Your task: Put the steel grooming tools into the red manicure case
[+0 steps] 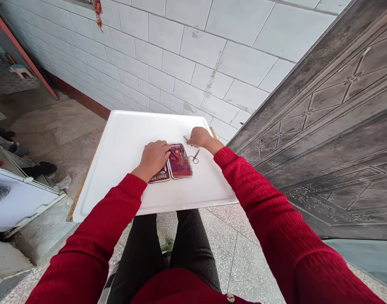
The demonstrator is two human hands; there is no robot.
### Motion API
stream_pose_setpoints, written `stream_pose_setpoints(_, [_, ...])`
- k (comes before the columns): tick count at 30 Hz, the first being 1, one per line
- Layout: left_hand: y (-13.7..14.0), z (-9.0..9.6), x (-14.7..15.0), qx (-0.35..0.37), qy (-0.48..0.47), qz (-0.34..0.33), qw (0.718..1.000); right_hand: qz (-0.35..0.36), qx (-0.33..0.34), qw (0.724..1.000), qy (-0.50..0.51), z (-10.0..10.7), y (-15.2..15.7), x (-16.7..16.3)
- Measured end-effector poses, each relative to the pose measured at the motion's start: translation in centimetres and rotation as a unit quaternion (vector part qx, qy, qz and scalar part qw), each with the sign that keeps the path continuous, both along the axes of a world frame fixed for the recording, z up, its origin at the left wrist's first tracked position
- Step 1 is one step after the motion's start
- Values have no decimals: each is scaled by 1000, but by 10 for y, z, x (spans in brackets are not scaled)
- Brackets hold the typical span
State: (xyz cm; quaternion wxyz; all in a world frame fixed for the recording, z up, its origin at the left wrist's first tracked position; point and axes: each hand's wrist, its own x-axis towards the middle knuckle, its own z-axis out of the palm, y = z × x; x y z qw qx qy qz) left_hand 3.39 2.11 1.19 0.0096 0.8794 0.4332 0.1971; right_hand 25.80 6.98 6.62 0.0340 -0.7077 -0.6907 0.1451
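Observation:
An opened manicure case (180, 174) with a dark red lining lies on the white table (124, 126), small metal tools in both halves. My left hand (153, 158) covers much of its left half, fingers closed together against the case near the fold. Farther right, my right hand (199, 137) is closed in a pinch just above the tabletop. From its fingertips sticks a small silver metal tool (185, 137), mostly hidden, so its kind is unclear. A small pair of scissors (195, 158) lies on the table between the case and my right wrist. A blurred patch hides part of the case.
A white brick-pattern wall (168, 38) stands behind the table. On the right is a dark carved metal door (323, 126), close to my right arm. A white panel-like object (19, 198) stands at the left, and a small stool (20, 71) is farther back.

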Motion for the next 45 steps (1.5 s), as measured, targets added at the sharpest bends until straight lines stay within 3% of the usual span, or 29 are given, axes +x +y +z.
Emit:
stream_pose_setpoints(5, [1,-2,1,-4,-2,-4,1000,-42,-24,990,131,12,-44,-5])
stream_pose_setpoints(11, [1,-4,1,-1,-4,-11,1000,-33,-44,972,227,-2,-85,-20])
stream_pose_setpoints(14, [1,-6,0,4,-16,-17,1000,-10,-29,980,195,-8,-96,-34])
stream_pose_setpoints(19, [1,-7,1,-1,-30,-19,999,43,-8,997,59,-9,-106,-52])
stream_pose_setpoints(26, [0,-7,2,-4,-30,-10,999,76,20,994,-72,-11,-109,-60])
stream_pose_setpoints(36, [1,-9,4,-11,-56,6,998,49,-18,999,-11,-5,-115,-65])
stream_pose_setpoints(45, [-3,-7,2,-3,-34,-14,999,18,38,999,-20,-19,-108,-71])
